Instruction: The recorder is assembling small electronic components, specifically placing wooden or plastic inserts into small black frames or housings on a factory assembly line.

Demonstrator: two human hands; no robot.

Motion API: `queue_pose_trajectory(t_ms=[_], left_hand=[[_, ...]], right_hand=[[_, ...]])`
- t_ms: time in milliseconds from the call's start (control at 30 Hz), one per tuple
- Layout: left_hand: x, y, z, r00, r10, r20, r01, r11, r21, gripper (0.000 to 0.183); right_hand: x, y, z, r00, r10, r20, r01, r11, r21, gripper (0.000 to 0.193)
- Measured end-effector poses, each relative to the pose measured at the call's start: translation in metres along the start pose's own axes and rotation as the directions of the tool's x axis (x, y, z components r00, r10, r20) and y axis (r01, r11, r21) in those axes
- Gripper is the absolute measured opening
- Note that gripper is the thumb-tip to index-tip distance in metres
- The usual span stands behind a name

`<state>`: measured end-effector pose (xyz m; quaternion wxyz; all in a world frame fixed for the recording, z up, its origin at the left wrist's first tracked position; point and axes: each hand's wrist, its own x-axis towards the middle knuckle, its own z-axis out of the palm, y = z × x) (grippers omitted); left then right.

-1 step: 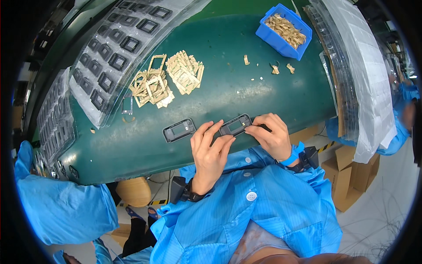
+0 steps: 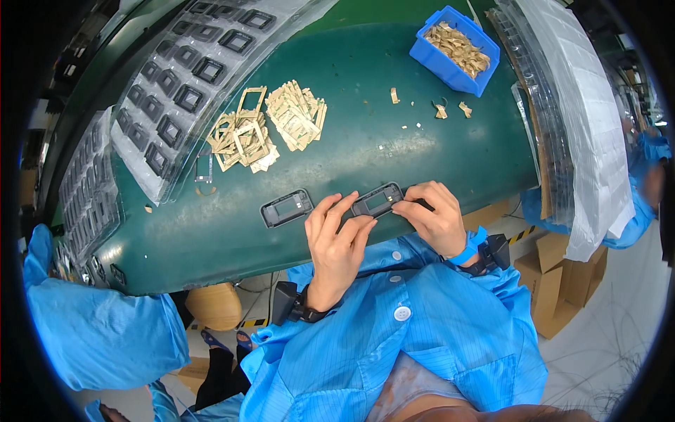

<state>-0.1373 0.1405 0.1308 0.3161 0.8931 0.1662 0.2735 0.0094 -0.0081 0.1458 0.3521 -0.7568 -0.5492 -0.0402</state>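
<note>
A dark grey rectangular plastic housing [image 2: 376, 202] with a rectangular window lies near the table's front edge, between my hands. My left hand [image 2: 332, 243] steadies its left end with bent fingers and thumb. At the other end, my right hand [image 2: 432, 214] grips the housing, thumb and forefinger pinched at the lower right corner. Whether a smaller piece sits in that pinch is hidden. Small pale spots show inside the frame. A second housing of the same kind [image 2: 287, 209] rests on the table just left of my left hand, touched by neither hand.
Beyond are two heaps of cream frame-shaped adhesive sheets [image 2: 295, 116]. A blue bin [image 2: 450, 77] of tan scraps stands far right. Clear trays [image 2: 169, 105] of black frames lie left; stacked trays [image 2: 598, 126] line the right edge. A person's blue sleeve [image 2: 105, 330] is at lower left.
</note>
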Motion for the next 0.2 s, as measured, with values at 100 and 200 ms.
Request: queue_pose_trajectory(t_ms=[100,200], left_hand=[[0.0000,0.0015,0.0004,1.000,-0.016,0.014,0.016,1.000,-0.013,0.014],[-0.0010,0.0021,-0.0010,0.997,-0.037,0.067,0.037,0.999,-0.004,0.010]], right_hand=[[0.0003,0.0024,0.0003,1.000,-0.012,0.021,0.011,1.000,0.029,0.023],[0.0029,0.0049,-0.0013,0.990,-0.084,0.115,0.080,0.996,0.047,0.025]])
